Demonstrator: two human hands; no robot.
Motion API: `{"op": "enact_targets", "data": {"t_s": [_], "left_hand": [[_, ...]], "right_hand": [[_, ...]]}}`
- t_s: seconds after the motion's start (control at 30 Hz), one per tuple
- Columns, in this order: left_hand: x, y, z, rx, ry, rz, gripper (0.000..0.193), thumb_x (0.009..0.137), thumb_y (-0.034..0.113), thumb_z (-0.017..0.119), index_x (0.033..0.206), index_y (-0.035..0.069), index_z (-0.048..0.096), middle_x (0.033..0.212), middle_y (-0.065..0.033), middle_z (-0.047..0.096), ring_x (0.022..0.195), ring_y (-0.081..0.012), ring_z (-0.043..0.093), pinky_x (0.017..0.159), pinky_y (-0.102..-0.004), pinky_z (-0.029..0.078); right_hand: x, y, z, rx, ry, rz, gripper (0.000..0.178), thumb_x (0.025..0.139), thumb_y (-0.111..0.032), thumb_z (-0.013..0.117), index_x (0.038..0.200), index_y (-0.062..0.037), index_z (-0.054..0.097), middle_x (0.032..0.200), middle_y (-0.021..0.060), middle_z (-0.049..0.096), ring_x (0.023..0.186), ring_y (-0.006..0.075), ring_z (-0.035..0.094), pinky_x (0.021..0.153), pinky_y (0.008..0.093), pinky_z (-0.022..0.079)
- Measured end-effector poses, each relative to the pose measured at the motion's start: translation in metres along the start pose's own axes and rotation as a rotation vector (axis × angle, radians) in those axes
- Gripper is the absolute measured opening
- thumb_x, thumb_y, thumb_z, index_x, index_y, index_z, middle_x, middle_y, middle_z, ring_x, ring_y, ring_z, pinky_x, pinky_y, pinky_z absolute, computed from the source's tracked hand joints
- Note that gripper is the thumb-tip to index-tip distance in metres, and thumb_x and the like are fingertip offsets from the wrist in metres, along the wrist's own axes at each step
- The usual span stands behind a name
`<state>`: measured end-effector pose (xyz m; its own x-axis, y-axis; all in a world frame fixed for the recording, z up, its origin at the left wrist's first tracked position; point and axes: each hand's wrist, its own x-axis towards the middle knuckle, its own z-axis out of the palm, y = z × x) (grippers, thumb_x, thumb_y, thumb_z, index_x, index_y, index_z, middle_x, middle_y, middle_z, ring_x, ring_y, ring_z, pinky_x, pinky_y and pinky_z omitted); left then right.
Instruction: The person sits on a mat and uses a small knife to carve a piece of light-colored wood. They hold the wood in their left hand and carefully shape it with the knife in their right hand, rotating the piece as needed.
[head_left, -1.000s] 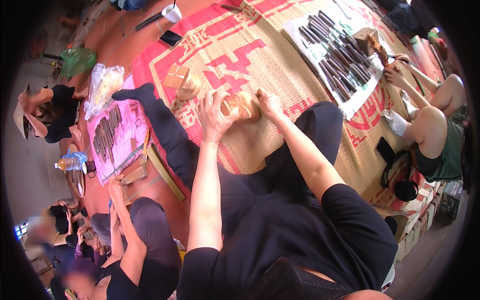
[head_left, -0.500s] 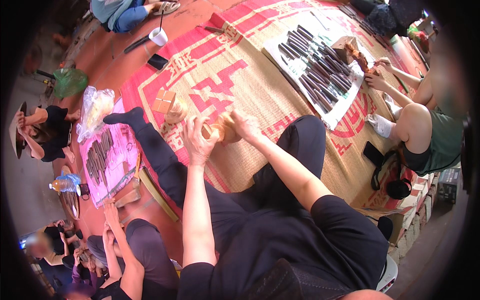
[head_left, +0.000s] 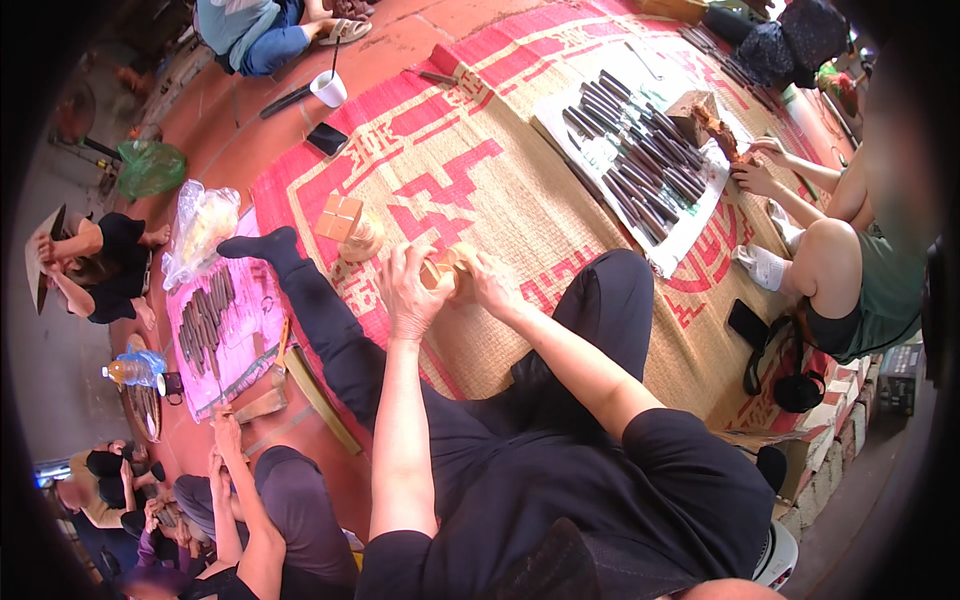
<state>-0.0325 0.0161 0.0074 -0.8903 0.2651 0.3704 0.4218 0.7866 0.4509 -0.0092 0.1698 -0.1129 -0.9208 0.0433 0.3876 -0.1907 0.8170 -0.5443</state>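
Between my hands, above the woven mat (head_left: 520,230), is a pale carved piece of wood (head_left: 437,273) with a flat-faced end and a rounded part. My left hand (head_left: 408,298) wraps its fingers over the flat-faced end. The rounded part is gripped by my right hand (head_left: 494,287), whose fingers curl over it from the right. Fingers cover much of the piece, so its full shape cannot be made out. Just beyond my left hand, a similar pale wooden piece with a square block top (head_left: 340,217) and a rounded lower part rests on the mat.
Several dark-handled carving tools (head_left: 640,160) lie on a white cloth at the right, beside a co-worker's hands (head_left: 757,172). A phone (head_left: 327,139) and a white cup (head_left: 328,89) are at the far left. More tools (head_left: 207,318) lie on a pink sheet (head_left: 262,300). Other people sit around.
The whole view has shifted slightly. My right hand has come lower and closer to my left, and the wooden piece has turned between them, with more of its flat face showing.
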Motion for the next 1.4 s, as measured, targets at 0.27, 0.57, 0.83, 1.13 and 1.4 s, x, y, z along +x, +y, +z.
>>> {"op": "enact_targets", "data": {"t_s": [0.27,0.57,0.83,1.13,1.4], "left_hand": [[-0.005,-0.004,-0.001,-0.027,0.019,-0.006,0.041,0.067,0.031,0.070,0.105,0.016,0.062,0.110,-0.0072,0.054,0.108,-0.0288,0.053,0.096,-0.0444,0.039],[-0.015,-0.019,0.005,-0.009,0.162,-0.010,0.041,0.067,0.028,0.072,0.104,0.016,0.062,0.106,-0.0072,0.055,0.102,-0.0291,0.055,0.092,-0.0455,0.041],[-0.005,0.004,0.004,0.056,0.136,0.005,0.041,0.066,0.030,0.074,0.103,0.018,0.063,0.106,-0.0048,0.055,0.101,-0.0274,0.056,0.088,-0.0439,0.041],[-0.002,-0.007,0.002,0.015,0.073,-0.056,0.039,0.068,0.029,0.071,0.105,0.017,0.063,0.108,-0.0060,0.055,0.106,-0.0281,0.054,0.094,-0.0447,0.040],[0.005,-0.026,-0.004,-0.060,0.012,0.017,0.039,0.068,0.029,0.073,0.104,0.017,0.063,0.105,-0.0050,0.055,0.105,-0.0277,0.054,0.091,-0.0443,0.042]], "right_hand": [[-0.003,-0.003,-0.018,-0.048,-0.253,0.084,0.022,0.088,-0.021,0.059,0.107,-0.0126,0.066,0.093,0.0096,0.062,0.084,0.0300,0.068,0.069,0.0429,0.056],[0.010,0.045,-0.001,-0.231,-0.177,0.240,0.019,0.093,-0.022,0.053,0.104,-0.0181,0.068,0.098,0.0059,0.067,0.082,0.0256,0.071,0.065,0.0391,0.056],[0.005,0.017,-0.018,-0.248,-0.330,0.169,0.020,0.091,-0.018,0.054,0.107,-0.0188,0.066,0.096,0.0077,0.065,0.081,0.0255,0.070,0.065,0.0381,0.055],[-0.004,-0.005,-0.032,-0.110,-0.370,0.056,0.036,0.090,-0.010,0.047,0.123,-0.0169,0.061,0.097,0.0118,0.064,0.085,0.0316,0.067,0.073,0.0453,0.053],[-0.013,0.020,-0.045,-0.236,-0.575,0.239,0.031,0.091,-0.011,0.048,0.116,-0.0189,0.065,0.101,0.0102,0.067,0.090,0.0307,0.069,0.077,0.0427,0.054]]}}
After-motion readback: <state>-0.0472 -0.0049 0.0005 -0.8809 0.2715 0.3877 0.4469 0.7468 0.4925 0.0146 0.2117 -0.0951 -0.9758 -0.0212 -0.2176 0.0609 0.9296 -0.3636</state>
